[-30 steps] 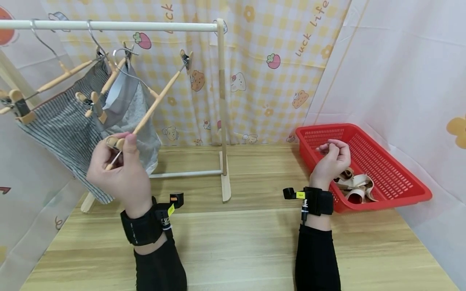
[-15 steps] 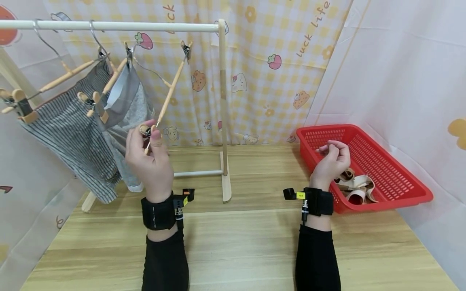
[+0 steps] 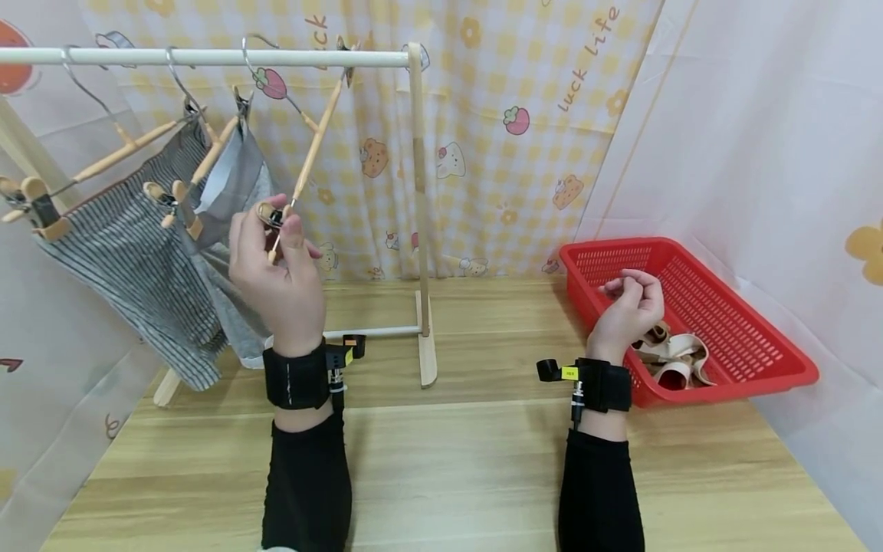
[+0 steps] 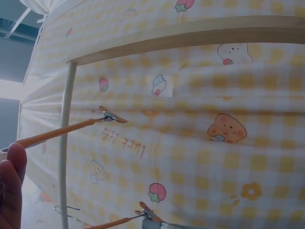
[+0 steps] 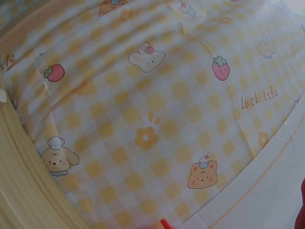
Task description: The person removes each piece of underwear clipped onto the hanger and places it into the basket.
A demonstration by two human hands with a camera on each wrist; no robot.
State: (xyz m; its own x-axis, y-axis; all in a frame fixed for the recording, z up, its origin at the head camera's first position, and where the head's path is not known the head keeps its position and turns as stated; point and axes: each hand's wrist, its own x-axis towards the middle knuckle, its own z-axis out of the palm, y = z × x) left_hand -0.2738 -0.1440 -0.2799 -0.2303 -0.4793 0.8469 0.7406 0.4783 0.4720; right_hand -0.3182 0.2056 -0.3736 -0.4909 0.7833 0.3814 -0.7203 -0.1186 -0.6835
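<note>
Head view: wearing black sleeves above a wooden surface. Holding the right hand loosely curled, gripping nothing, by the left side of a red basket. Pinching the near clip of a wooden hanger with the left hand. Holding it slanted, far end up, hook by a white bar, not showing if touching. Having striped cloth and grey cloth hanging on the left. Facing a yellow checked curtain.

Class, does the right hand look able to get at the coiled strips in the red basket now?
Probably yes: the right hand appears empty and close by, and the open-topped red basket leaves the coiled strips uncovered.
</note>
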